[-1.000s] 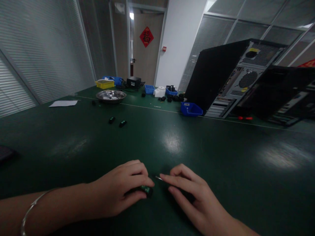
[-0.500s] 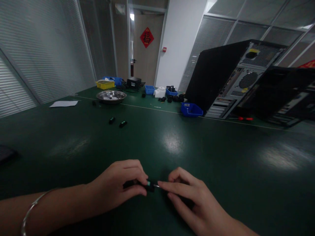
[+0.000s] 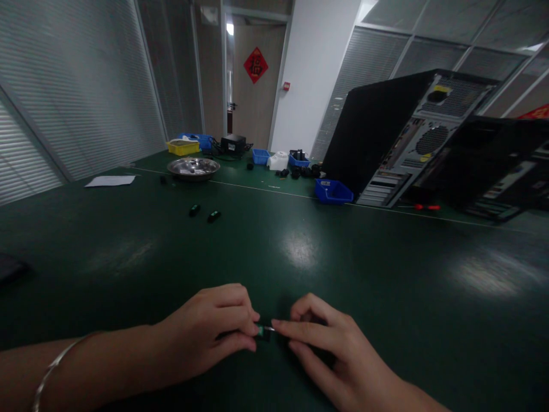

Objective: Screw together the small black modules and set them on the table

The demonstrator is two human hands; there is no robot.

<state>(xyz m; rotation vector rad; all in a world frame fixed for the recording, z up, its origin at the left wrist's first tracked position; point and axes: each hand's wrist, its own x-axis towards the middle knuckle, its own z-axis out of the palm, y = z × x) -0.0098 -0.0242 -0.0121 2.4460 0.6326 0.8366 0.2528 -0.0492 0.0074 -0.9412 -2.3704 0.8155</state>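
My left hand [image 3: 210, 337] rests on the green table near its front edge, fingers pinched round a small black part with a green end [image 3: 261, 332]. My right hand [image 3: 330, 349] sits just to the right of it, finger and thumb pinched on a thin metal pin [image 3: 269, 329] whose tip meets the part's green end. A thin bracelet [image 3: 55, 363] circles my left wrist. Most of the small part is hidden under my left fingers.
Two small black parts [image 3: 203, 213] lie farther back on the green table [image 3: 300, 252]. Behind them are a metal dish [image 3: 193, 167], a sheet of paper [image 3: 110, 181], yellow and blue bins [image 3: 333, 191], and two black computer cases [image 3: 398, 137] at the right.
My hands have closed together: the pin in my right hand moved left to the green end of the part, which my left hand turned and drew in under its fingers.
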